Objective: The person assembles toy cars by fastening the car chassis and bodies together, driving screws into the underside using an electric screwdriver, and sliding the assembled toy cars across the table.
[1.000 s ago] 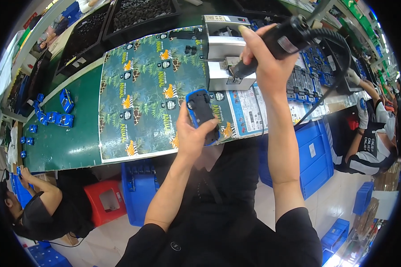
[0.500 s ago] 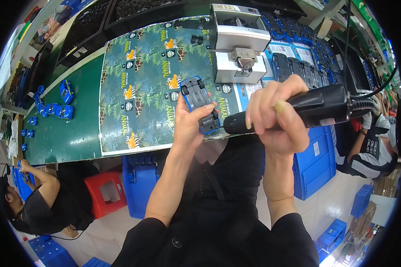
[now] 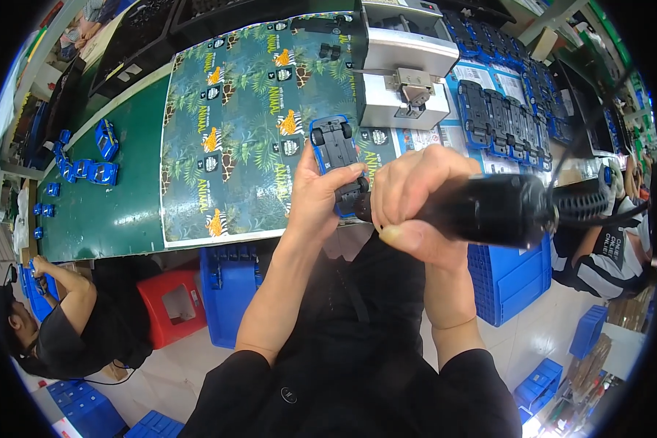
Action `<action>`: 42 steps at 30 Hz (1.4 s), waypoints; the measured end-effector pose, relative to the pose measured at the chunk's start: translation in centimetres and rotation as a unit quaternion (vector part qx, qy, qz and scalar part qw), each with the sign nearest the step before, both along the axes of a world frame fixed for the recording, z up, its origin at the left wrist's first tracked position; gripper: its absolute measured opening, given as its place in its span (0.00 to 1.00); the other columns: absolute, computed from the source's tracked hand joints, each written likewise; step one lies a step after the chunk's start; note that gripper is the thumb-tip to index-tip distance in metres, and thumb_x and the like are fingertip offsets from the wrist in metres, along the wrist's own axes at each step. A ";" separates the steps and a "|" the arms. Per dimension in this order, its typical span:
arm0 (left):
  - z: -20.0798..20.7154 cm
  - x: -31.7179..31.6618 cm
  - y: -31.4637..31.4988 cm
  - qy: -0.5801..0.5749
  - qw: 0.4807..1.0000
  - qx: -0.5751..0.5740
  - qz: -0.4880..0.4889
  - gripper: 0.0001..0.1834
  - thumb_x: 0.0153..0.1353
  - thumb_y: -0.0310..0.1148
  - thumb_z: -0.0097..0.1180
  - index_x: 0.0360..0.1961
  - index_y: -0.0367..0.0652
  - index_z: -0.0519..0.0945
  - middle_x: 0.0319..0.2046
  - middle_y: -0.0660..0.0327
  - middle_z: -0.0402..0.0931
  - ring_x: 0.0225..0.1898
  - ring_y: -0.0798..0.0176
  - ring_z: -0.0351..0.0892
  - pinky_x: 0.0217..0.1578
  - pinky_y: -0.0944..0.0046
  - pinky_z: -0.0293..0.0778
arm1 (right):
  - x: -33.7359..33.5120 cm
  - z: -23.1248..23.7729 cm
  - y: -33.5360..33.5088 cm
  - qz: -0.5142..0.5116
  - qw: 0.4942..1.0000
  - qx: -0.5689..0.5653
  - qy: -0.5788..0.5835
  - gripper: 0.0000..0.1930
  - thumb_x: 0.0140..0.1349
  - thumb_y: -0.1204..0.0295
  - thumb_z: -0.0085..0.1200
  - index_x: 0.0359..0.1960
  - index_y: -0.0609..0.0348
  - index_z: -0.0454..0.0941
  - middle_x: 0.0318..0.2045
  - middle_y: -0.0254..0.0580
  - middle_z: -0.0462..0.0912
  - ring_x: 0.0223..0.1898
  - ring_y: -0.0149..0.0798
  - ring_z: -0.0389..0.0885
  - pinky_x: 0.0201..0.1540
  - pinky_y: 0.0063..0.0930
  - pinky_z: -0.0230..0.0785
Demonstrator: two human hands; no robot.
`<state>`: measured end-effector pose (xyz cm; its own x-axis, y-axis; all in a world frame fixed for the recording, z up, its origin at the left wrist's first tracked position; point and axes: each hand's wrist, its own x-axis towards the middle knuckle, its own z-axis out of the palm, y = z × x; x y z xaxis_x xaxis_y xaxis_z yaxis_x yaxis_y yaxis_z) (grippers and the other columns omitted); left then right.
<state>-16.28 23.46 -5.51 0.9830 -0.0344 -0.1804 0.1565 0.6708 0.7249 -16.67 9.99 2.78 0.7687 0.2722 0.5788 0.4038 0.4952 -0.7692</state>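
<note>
In my left hand [image 3: 315,191] is a blue toy car [image 3: 336,146], turned so its black underside and wheels face up. My thumb lies across the chassis and the fingers wrap its left side. My right hand [image 3: 423,201] is closed around a black corded electric screwdriver [image 3: 500,210], tilted with its rear end up toward me. The tool's nose meets the lower end of the car's underside; its tip is hidden there. Beyond my hands stands a silver metal machine [image 3: 405,95] with a small bracket on its front.
Several upturned cars [image 3: 500,120] stand in rows at the right. More blue toy cars [image 3: 95,173] lie on the green table's left. A printed animal-pattern sheet [image 3: 230,157] covers the middle. A blue bin [image 3: 511,285] and a red stool [image 3: 169,310] are below; co-workers sit either side.
The screwdriver has swung, its rear end rising toward me, and its nose has come onto the car's lower end. My left hand still holds the car, slightly farther right.
</note>
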 end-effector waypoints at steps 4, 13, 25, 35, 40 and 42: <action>0.3 -0.1 0.0 0.017 1.000 -0.008 -0.004 0.24 0.53 0.17 0.61 0.51 0.42 0.71 0.41 0.60 0.78 0.37 0.65 0.82 0.39 0.63 0.79 | 0.0 -0.3 -0.1 0.001 0.999 0.018 -0.051 0.16 0.46 0.76 0.69 0.24 0.58 0.69 0.13 0.35 0.72 0.11 0.30 0.67 0.17 0.23 0.66; 0.2 0.0 -0.3 0.025 1.000 -0.004 -0.014 0.21 0.55 0.19 0.61 0.50 0.40 0.72 0.39 0.60 0.77 0.35 0.64 0.81 0.38 0.62 0.80 | -0.2 -0.4 -0.6 -0.011 0.997 0.007 -0.072 0.17 0.47 0.73 0.70 0.24 0.57 0.68 0.13 0.35 0.72 0.12 0.30 0.67 0.17 0.24 0.67; 2.2 -0.1 5.3 -0.191 0.910 0.363 0.062 0.22 0.67 0.43 0.56 0.54 0.39 0.73 0.38 0.58 0.78 0.35 0.63 0.79 0.35 0.65 0.75 | -0.5 0.7 -6.2 -0.093 0.992 0.044 -0.071 0.09 0.62 0.73 0.53 0.37 0.63 0.68 0.21 0.41 0.73 0.23 0.34 0.72 0.28 0.30 0.71; 3.7 -5.0 27.6 -0.282 0.317 0.904 -0.047 0.42 0.51 0.62 0.60 0.63 0.52 0.71 0.55 0.51 0.69 0.60 0.48 0.67 0.65 0.38 0.52 | 2.0 -3.7 -9.7 -0.152 0.987 -0.003 0.052 0.06 0.66 0.71 0.50 0.35 0.59 0.67 0.20 0.33 0.65 0.19 0.29 0.64 0.27 0.24 0.61; 4.5 -10.8 36.8 -0.127 0.299 0.940 0.107 0.51 0.45 0.61 0.67 0.67 0.48 0.65 0.69 0.47 0.54 0.70 0.44 0.53 0.68 0.40 0.47 | 3.2 -4.3 -9.9 -0.130 0.990 0.017 0.059 0.07 0.67 0.70 0.50 0.36 0.59 0.67 0.21 0.33 0.65 0.19 0.27 0.63 0.27 0.22 0.59; 3.2 -11.0 35.5 -0.162 0.340 0.916 0.135 0.50 0.44 0.56 0.70 0.66 0.46 0.65 0.68 0.46 0.56 0.69 0.43 0.56 0.67 0.42 0.52 | 3.0 -4.4 -10.3 -0.130 0.990 0.019 0.059 0.07 0.68 0.70 0.50 0.36 0.59 0.67 0.21 0.33 0.64 0.20 0.26 0.62 0.27 0.21 0.59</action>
<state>-27.29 58.96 -2.29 0.8848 -0.0562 0.4626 -0.0185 -0.9962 -0.0856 -13.64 -0.28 -1.57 0.8729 0.0353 0.4866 0.4299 0.4159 -0.8014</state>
